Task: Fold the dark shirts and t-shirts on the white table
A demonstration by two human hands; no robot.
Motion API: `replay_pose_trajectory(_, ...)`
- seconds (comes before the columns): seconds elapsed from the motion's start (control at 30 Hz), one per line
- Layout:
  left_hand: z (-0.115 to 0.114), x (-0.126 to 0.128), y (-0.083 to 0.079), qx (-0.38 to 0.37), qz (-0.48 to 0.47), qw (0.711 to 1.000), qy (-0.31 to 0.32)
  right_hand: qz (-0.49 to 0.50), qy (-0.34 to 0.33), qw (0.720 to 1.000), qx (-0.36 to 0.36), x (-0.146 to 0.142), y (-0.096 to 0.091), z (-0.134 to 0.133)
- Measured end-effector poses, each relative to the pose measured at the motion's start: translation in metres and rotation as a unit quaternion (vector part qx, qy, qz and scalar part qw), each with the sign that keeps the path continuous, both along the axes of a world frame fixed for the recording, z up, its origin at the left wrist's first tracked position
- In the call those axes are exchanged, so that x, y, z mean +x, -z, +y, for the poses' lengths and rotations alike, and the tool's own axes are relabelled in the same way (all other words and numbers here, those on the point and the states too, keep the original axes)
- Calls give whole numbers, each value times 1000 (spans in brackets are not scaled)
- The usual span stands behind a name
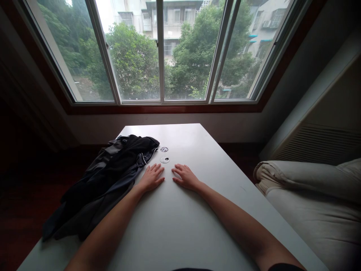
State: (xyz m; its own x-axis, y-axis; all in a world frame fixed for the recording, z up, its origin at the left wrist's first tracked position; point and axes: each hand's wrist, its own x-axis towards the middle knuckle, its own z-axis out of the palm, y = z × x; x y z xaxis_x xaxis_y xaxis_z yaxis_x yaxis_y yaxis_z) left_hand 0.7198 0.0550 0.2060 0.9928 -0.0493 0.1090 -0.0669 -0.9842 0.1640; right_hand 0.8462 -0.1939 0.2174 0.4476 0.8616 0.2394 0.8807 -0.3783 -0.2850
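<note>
Window (161, 52): spanning the wall well beyond both hands, daylight falling towards them.
Worktop (172, 229): lying white beneath both hands, running on past the fingers.
Seat (313, 214): standing pale and padded, well to the right of the right hand.
Clothing (104, 184): lying dark and rumpled just left of the left hand; whether it is touching the forearm, I cannot tell.
Left hand (152, 177): resting palm down, fingers apart, gripping nothing.
Right hand (184, 176): mirroring that, fingers parted, a bare gap separating it from the left hand.
Near disc (163, 160): sitting just ahead of the left hand, showing a dark notch.
Far disc (164, 149): sitting beyond that, farther from both hands.
Step in hand: apparently resting, neither hand handling the clothing.
Move's demand: any grasp would be calling for lifting the palms, the left hand being nearer the clothing.
</note>
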Motion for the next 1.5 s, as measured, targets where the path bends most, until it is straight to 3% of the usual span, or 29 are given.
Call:
replay_pose_trajectory(0.9, -1, -3, -6, -11, 12, 1000, -6, -11, -3, 1000, -14, 5, 8, 4)
replay_pose_trajectory(1.5, -3, -5, -12, -13, 11, 1000, -5, 4, 6, 1000, -20, -2, -2, 1)
